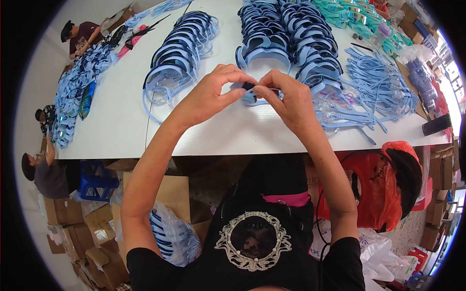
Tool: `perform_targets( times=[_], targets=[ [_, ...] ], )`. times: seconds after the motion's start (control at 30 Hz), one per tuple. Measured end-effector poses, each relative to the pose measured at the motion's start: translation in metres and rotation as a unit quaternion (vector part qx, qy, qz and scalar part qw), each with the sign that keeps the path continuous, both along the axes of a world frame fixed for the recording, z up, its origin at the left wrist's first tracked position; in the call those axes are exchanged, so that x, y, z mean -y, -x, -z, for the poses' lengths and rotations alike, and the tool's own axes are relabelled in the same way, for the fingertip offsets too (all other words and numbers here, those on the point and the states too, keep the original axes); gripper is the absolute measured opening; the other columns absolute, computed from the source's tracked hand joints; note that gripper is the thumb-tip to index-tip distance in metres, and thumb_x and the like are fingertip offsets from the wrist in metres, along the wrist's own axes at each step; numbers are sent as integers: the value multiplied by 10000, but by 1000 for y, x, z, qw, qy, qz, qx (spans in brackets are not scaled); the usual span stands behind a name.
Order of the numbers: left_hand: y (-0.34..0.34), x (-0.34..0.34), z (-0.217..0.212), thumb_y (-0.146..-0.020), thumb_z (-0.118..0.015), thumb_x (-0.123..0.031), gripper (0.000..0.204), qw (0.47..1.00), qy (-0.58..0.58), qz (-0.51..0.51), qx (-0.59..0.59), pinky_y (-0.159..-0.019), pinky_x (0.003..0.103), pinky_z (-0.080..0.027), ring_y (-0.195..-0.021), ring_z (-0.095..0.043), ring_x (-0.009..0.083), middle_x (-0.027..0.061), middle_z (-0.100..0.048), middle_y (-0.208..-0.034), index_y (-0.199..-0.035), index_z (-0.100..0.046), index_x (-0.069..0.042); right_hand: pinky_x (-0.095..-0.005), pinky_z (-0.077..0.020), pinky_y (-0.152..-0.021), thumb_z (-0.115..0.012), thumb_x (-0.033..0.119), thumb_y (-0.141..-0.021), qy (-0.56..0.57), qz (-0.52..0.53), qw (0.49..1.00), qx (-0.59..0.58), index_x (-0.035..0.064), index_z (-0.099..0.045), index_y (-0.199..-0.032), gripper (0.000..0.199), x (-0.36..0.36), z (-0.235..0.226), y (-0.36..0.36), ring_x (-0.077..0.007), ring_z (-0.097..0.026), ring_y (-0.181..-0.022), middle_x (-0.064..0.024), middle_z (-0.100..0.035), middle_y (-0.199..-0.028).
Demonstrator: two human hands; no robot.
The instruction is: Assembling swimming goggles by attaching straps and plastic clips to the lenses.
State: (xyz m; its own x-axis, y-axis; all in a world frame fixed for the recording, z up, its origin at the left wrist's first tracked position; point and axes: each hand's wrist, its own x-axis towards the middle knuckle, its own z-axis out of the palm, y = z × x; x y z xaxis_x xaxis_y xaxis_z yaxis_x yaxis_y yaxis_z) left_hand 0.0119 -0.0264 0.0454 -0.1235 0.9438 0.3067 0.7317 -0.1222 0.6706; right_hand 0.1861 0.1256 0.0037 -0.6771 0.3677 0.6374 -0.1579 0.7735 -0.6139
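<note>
A light-blue and dark goggle piece (250, 100), partly hidden by fingers, is just above the white table (233, 136), its dark end pinched between the slightly parted thumb and forefinger of the left hand (211, 94), while the right hand (293, 99) has thumb and forefinger closed together on it. From there, one row of blue goggles (177, 46) lies at ten o'clock, two denser rows (264, 39) run between twelve and one, and loose blue straps (376, 80) are heaped at three.
</note>
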Motion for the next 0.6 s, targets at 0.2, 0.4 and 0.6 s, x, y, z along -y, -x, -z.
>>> perform_targets(
  times=[0.2,0.4,0.6],
  targets=[
    [-7,-12,1,-950,-762,-155,329,997,55,19,57,-977,335,-471,-1101,-596,208,69,-645,-1103,-1259,-744,-40,-381,-491,-550,-805,234,-924,-104,54,993,20,104,-650,-910,203,-6,3,-5,-226,-644,-635,-39,-660,-724],
    [-19,-30,6,-955,-776,-181,292,1000,21,6,5,-905,340,-488,-1034,-608,210,85,-634,-1050,-1188,-752,-7,-375,-489,-534,-810,231,-897,-211,117,971,7,133,-630,-877,206,-15,1,-15,-211,-644,-639,-26,-615,-687],
    [-13,-22,20,-916,-784,-121,241,998,16,-42,41,-862,328,-494,-947,-635,224,106,-667,-996,-1112,-774,20,-382,-515,-555,-813,269,-864,-203,115,972,-27,142,-634,-871,220,-10,19,4,-241,-686,-679,-37,-633,-694]
  ],
)
